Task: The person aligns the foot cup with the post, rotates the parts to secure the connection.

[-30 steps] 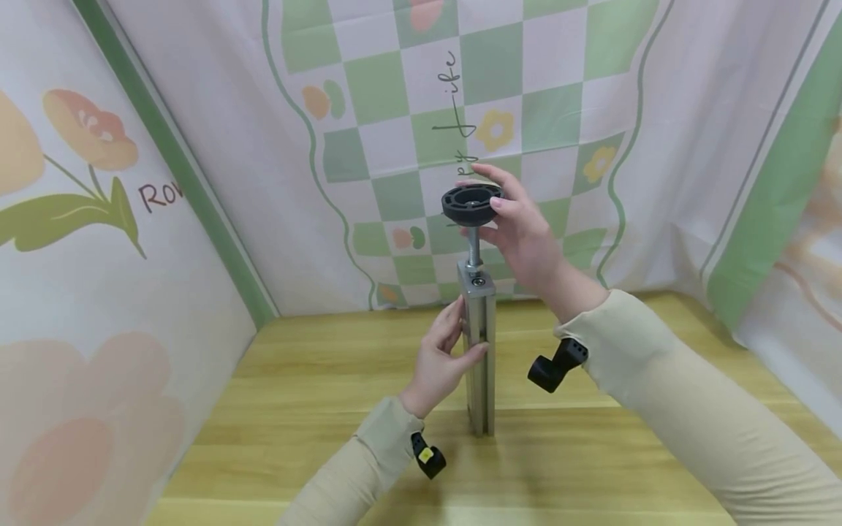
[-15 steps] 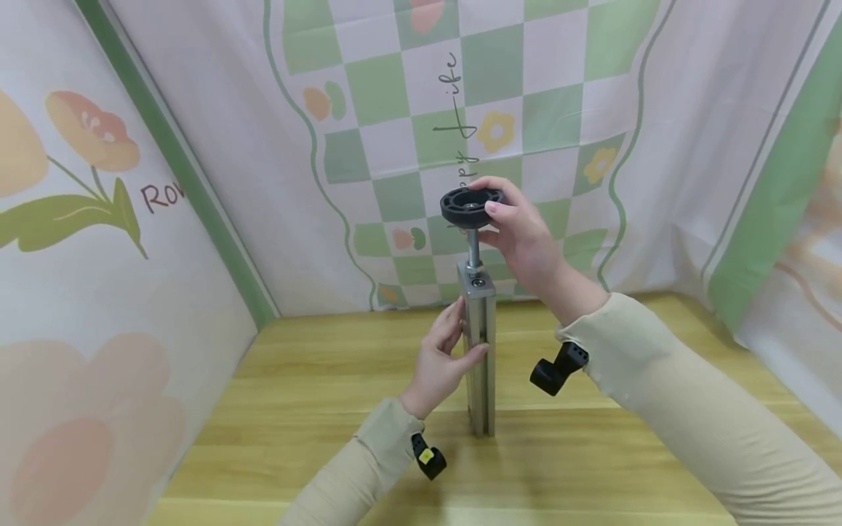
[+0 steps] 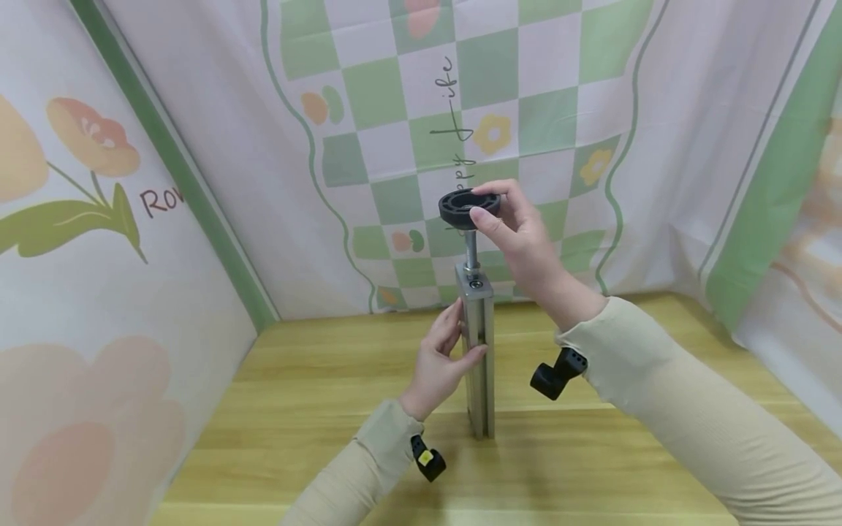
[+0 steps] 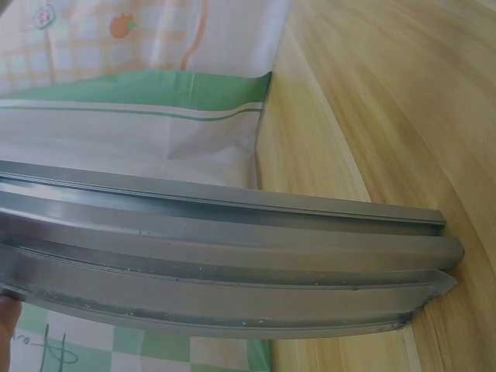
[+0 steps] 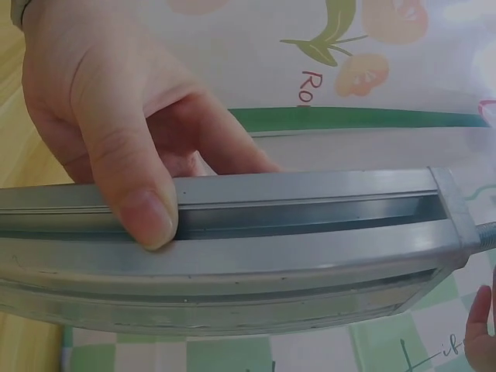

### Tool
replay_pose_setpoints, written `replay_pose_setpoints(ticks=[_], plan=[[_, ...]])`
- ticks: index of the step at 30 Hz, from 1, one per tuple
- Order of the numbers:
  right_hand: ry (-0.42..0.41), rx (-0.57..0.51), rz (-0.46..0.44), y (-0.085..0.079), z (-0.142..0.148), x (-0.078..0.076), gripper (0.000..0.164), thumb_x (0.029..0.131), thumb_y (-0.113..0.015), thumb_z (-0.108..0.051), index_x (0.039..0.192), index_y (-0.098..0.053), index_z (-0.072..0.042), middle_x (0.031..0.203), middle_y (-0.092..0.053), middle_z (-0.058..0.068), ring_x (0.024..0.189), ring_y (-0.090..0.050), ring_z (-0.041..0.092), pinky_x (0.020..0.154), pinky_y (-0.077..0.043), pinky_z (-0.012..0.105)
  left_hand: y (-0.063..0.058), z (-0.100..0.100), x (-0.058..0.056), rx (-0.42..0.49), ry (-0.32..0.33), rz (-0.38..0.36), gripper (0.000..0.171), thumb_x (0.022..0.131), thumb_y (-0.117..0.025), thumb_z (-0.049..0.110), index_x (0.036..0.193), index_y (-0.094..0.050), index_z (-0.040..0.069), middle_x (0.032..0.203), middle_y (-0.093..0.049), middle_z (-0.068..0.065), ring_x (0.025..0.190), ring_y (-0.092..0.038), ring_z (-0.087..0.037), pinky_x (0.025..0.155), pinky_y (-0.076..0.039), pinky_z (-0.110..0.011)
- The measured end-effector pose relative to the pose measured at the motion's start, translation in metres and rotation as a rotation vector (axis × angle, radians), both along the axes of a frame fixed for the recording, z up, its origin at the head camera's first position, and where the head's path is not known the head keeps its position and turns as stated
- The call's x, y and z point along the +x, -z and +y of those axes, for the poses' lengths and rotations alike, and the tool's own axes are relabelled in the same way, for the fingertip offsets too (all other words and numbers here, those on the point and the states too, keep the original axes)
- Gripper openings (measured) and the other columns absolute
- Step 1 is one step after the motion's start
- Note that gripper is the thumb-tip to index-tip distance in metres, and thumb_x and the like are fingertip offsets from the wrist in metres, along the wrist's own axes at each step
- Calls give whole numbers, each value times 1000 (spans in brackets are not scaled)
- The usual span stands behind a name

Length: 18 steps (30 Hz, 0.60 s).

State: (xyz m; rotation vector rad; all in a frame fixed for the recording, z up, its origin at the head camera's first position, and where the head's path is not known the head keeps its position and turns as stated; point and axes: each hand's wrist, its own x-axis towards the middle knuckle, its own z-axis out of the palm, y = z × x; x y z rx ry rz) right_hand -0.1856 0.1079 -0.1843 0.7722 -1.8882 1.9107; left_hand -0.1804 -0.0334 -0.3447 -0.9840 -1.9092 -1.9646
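A grey slotted aluminium profile stands upright on the wooden table. My left hand grips it at mid-height, the thumb across its near side and the fingers behind it. From the end plate on top rises a threaded rod bearing a round black levelling foot, cupped side up. My right hand pinches the foot's rim, thumb in front and index finger over the far side. In the right wrist view, the left thumb presses along the profile's slot. The left wrist view shows the profile's lower end against the table.
The light wooden table extends around the profile. Behind it hangs a checked green and white curtain, and a flower-printed curtain borders the left side. A black wrist camera sits under the right cuff.
My right thumb has swept leftward round the front of the foot's rim, and the index finger has come lower over it. My left hand and the profile have kept their place.
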Motion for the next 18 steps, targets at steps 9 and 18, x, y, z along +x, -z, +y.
replay_pose_setpoints(ticks=[9, 18], plan=[[114, 38, 41, -1, -2, 3, 20, 90, -58, -8, 109, -53, -11, 106, -58, 0, 91, -58, 14, 81, -49, 22, 0, 0, -1, -6, 3, 8, 72, 82, -63, -14, 144, -28, -7, 147, -33, -24, 131, -40, -35, 109, -38, -28], [326, 128, 143, -3, -12, 7, 39, 82, -73, -10, 106, -46, 4, 103, -55, 2, 89, -55, 12, 83, -48, 23, 1, 0, -1, -9, 1, 5, 73, 82, -64, -13, 144, -28, -5, 147, -32, -23, 132, -39, -35, 109, -38, -30]])
